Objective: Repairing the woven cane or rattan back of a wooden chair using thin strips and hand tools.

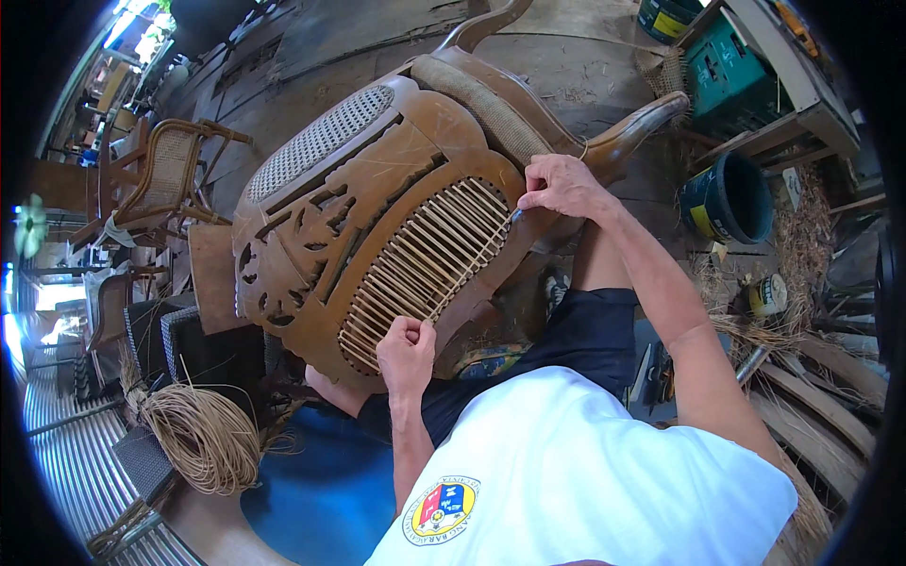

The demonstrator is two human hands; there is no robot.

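A brown wooden chair (pixel 311 236) with a carved, pierced back lies tipped in front of me. Pale cane strands (pixel 429 259) run side by side across an opening in it, with small holes along the rim. At the opening's near left edge, my left hand (pixel 406 357) pinches a cane strand that runs along the near border. My right hand (pixel 563 189) is closed at the far right corner of the opening, fingers pinched on the strand, whose tip seems to poke up above the hand. A small bluish spot by its thumb is too small to name.
Woven cane fills another panel (pixel 321 141) of the chair. A coil of cane (pixel 203 439) lies at lower left, near a blue surface (pixel 321 491). On the right stand a dark bucket (pixel 731 200), a green crate (pixel 731 80) and a wooden bench (pixel 793 71). Other chairs (pixel 165 174) stand left.
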